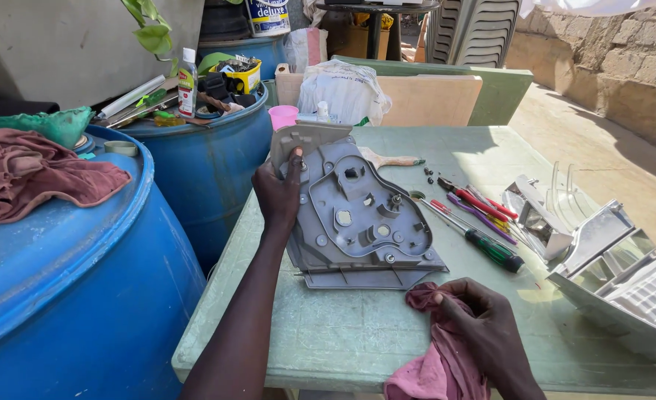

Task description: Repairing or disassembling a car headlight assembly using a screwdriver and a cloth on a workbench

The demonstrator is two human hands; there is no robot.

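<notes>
Green table (357, 333): left hand (278, 194) grips grey ribbed housing (361, 218); right hand (483, 326) clutches maroon rag (435, 367).

A single head-worn camera looks down, close, onto the green table (357, 333)

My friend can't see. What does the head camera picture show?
A person's left hand holds a grey plastic housing tilted up on a green table, while the right hand grips a pink rag. Screwdrivers lie to the right, and blue barrels stand to the left.
</notes>
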